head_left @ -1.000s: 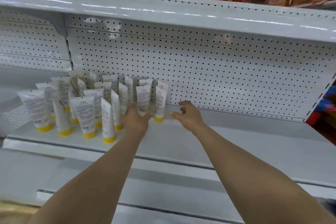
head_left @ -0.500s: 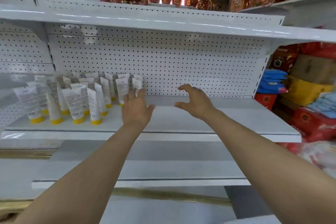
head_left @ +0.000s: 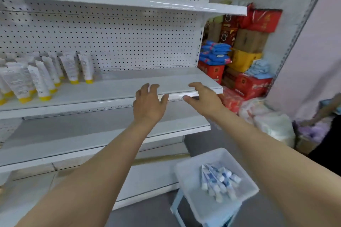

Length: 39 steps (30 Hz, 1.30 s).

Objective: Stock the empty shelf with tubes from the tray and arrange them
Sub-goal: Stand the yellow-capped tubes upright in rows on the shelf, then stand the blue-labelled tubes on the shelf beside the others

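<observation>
Left hand (head_left: 149, 106) and right hand (head_left: 204, 100) at front edge of shelf (head_left: 120, 90); fingers (head_left: 145, 88) apart, loosely curved, holding nothing. Yellow-capped tubes (head_left: 42, 77) standing on shelf at 9 o'clock. Blue-and-white tubes (head_left: 219, 183) heaped in tray (head_left: 188, 177), low at 5 o'clock. Likely next: reach down, gather a few, stand cap-down in straight rows beside those standing.

Leftmost tubes (head_left: 3, 83) partly off-frame; labels illegible
</observation>
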Available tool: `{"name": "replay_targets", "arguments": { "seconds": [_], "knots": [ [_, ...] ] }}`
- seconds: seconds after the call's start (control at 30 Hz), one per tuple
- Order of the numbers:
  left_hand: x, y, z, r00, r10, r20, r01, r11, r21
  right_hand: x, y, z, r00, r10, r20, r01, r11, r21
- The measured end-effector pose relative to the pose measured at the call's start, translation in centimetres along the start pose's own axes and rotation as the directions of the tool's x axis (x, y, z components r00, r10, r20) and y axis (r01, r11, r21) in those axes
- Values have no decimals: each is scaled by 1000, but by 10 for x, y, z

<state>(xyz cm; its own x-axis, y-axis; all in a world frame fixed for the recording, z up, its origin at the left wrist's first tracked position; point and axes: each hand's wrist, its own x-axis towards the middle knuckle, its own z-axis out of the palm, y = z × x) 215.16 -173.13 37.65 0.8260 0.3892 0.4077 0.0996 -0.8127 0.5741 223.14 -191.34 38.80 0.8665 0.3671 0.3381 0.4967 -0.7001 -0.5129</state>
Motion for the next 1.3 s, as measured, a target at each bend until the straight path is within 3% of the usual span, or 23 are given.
{"name": "replay_targets", "arguments": {
  "seconds": [0.3, 0.47, 0.63, 0.93, 1.17, 1.3],
  "knots": [
    [-13, 77, 108, 996, -17, 85, 18, 1000, -1, -12, 115, -44, 994, 105, 14, -104, 995, -7],
    [-19, 102, 207, 980, -103, 168, 105, 994, -8, -7, 214, -34, 974, 154, 167, -159, 987, 18],
    [-43, 98, 297, 932, -235, 276, 246, 969, -5, -10, 311, 3, 907, 262, 330, -267, 963, -32],
    [-98, 39, 418, 696, -489, 526, 494, 858, 143, -67, 436, 95, 629, 501, 595, -546, 829, -120],
    [-138, -6, 513, 517, -575, 634, 592, 775, 220, -120, 507, 170, 391, 650, 652, -709, 664, -237],
    [-158, -30, 565, 424, -621, 659, 664, 709, 240, -135, 537, 213, 311, 694, 650, -794, 565, -223]
  ]
}}
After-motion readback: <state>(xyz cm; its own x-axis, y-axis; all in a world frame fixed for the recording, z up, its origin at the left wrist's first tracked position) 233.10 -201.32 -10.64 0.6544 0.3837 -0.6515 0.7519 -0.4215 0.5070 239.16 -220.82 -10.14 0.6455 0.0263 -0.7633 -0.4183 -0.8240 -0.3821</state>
